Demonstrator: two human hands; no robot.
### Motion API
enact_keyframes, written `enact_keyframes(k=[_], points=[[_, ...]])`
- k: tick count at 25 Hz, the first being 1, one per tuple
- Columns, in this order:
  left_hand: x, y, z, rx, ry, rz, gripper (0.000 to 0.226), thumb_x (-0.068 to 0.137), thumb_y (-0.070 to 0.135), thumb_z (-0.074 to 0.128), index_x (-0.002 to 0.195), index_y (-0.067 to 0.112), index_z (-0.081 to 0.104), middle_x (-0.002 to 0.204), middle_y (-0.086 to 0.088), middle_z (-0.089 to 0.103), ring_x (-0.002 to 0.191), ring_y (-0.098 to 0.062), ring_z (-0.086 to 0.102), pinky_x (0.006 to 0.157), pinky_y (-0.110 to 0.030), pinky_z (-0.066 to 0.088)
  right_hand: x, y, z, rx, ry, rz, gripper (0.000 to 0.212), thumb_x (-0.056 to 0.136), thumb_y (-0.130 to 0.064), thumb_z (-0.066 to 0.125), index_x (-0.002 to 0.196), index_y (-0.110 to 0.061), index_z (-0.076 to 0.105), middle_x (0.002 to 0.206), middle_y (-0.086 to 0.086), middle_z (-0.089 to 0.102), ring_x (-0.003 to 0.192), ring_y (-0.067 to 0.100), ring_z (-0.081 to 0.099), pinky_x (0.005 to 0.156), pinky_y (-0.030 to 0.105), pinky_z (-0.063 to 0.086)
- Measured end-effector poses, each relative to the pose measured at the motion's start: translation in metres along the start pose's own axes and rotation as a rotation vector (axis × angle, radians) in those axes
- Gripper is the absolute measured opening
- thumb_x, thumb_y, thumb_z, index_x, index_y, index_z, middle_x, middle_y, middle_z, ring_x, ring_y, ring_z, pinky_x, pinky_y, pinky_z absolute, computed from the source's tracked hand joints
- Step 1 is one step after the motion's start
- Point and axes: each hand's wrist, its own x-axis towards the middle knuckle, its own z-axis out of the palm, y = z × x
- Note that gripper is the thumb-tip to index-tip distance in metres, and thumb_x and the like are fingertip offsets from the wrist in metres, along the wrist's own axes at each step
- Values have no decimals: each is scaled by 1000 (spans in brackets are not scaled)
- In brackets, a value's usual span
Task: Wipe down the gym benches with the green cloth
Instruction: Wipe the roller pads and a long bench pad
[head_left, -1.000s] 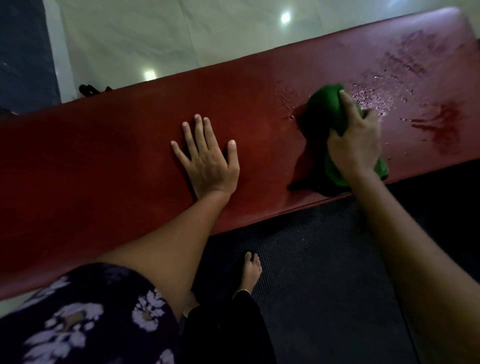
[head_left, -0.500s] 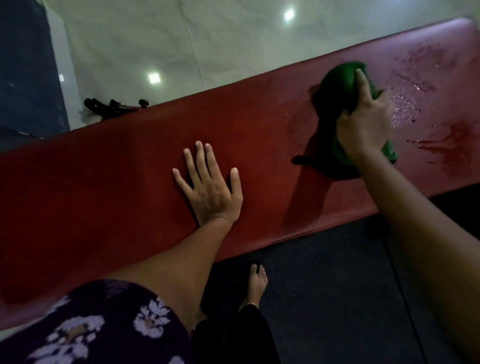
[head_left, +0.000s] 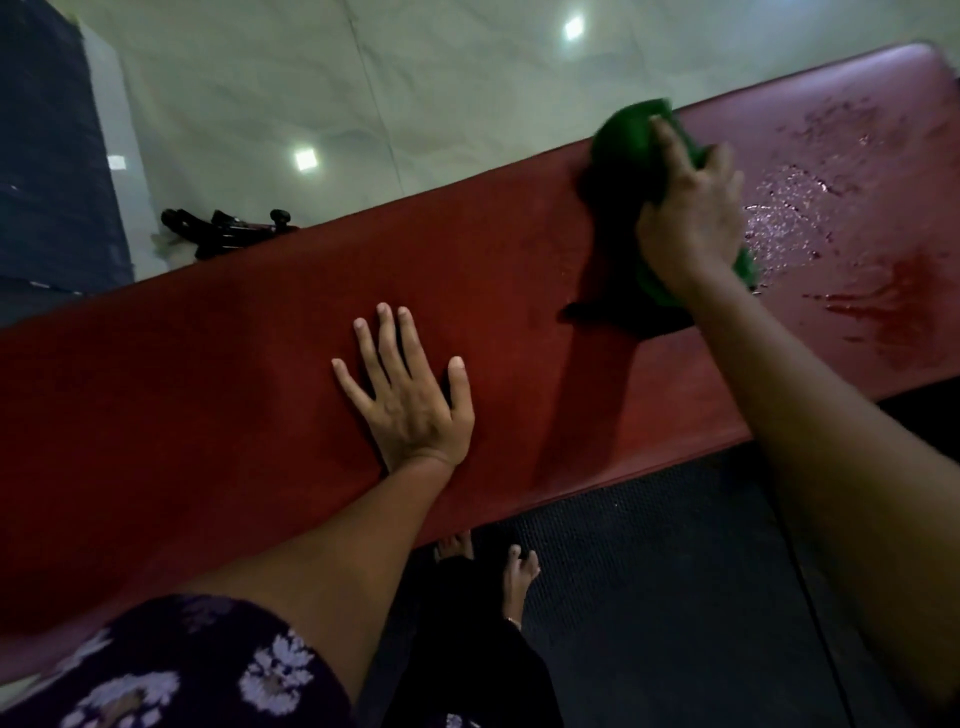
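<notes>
Pale tiled flooring (head_left: 415, 93) is showing beyond the far edge of the red bench (head_left: 234, 374), which is running diagonally across the view. On its right portion, near that far edge, the green cloth (head_left: 631, 140) is lying bunched under the right hand (head_left: 691, 228); part of it is trailing toward the wrist. The right hand is gripping the cloth with fingers curled over the bundle and pressing it onto the pad. Just to the right of the cloth, water droplets (head_left: 779, 208) and wet smears (head_left: 904, 296) are glistening on the upholstery.

Step in hand, as judged: wiping the bench top, with the wet zone not yet covered. The next move is likely calling for a sweep rightward across the droplets, keeping firm downward pressure (a loose bundle will only push the liquid around).

The left hand (head_left: 410, 400) is resting flat on the dry middle of the bench, fingers spread and straight, holding nothing and apparently bracing the person. Below the bench edge, bare feet (head_left: 519, 571) are standing on a dark textured mat (head_left: 675, 597). Black equipment (head_left: 223, 228) is lying on the floor behind the bench.
</notes>
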Motion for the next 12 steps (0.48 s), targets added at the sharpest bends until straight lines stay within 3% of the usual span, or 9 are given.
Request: enact_keyframes(k=[3,6,9,10,12], points=[[2,-5,0,-2,-7,2,66,92,46,29,146,7,27,153,-11,27,144,-30,16,113,-57,6,-10,-14,5,58,3,167,69,90,-12,45,148,-40,21,139,18,33,120,36,39,95,44,39],[4,-7,-1,3,-6,3,66,93,46,29,145,7,29,153,-11,29,143,-31,18,113,-57,8,-72,-47,20,26,-54,-158,71,88,-12,47,148,-39,20,137,19,36,112,35,43,87,41,40],[4,-8,1,7,8,2,65,93,46,29,145,7,32,152,-11,31,143,-31,20,112,-57,9,-119,-21,22,-23,-130,-583,71,84,-12,54,146,-37,28,129,17,44,102,35,48,78,43,44],[3,-8,1,2,6,2,65,93,46,29,144,7,32,152,-11,31,143,-31,20,112,-57,9,-118,2,18,-35,-98,-605,72,82,-12,56,145,-37,32,125,17,47,100,36,49,77,43,46],[1,-6,1,-7,-5,2,65,92,46,30,145,7,31,152,-11,30,143,-31,19,113,-57,8,-106,50,6,-21,-11,-437,72,80,-10,59,143,-36,37,120,18,48,98,38,49,79,45,47]])
